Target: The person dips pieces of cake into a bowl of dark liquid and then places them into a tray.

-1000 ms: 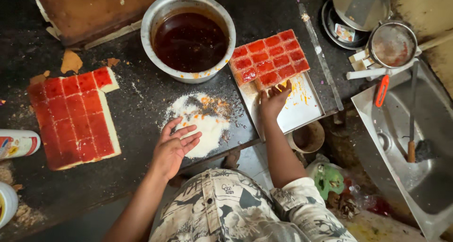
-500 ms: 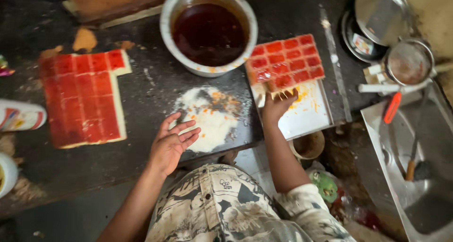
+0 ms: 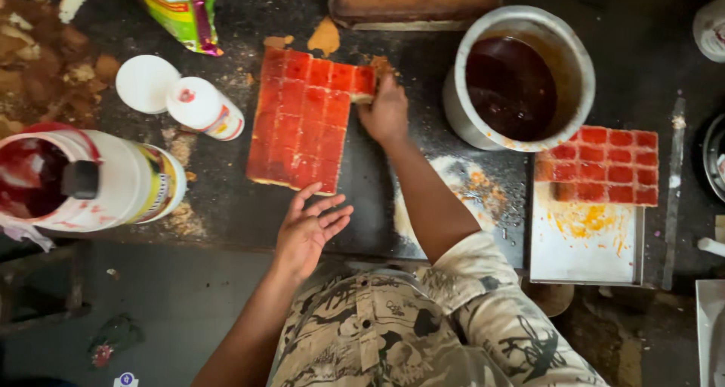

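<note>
A large slab of red-glazed cake (image 3: 302,123), scored into squares, lies on the dark worktop. My right hand (image 3: 385,114) reaches across to its far right corner, and the fingers are curled on the corner piece (image 3: 365,81). My left hand (image 3: 308,232) hovers just below the slab's near edge, fingers spread and holding nothing. A smaller block of red-glazed squares (image 3: 604,164) sits at the far end of a white tray (image 3: 581,255), to the right of my right arm.
A metal pot of dark red syrup (image 3: 521,77) stands right of the slab. A big white jar with red liquid (image 3: 98,179), a small white bottle (image 3: 204,107), a lid (image 3: 143,81) and a green packet (image 3: 181,9) lie left. White powder (image 3: 468,191) dusts the worktop.
My right hand left the block on the tray and crossed to the large slab's far corner. My left hand moved off the powder patch to the slab's near edge. The view shifted left.
</note>
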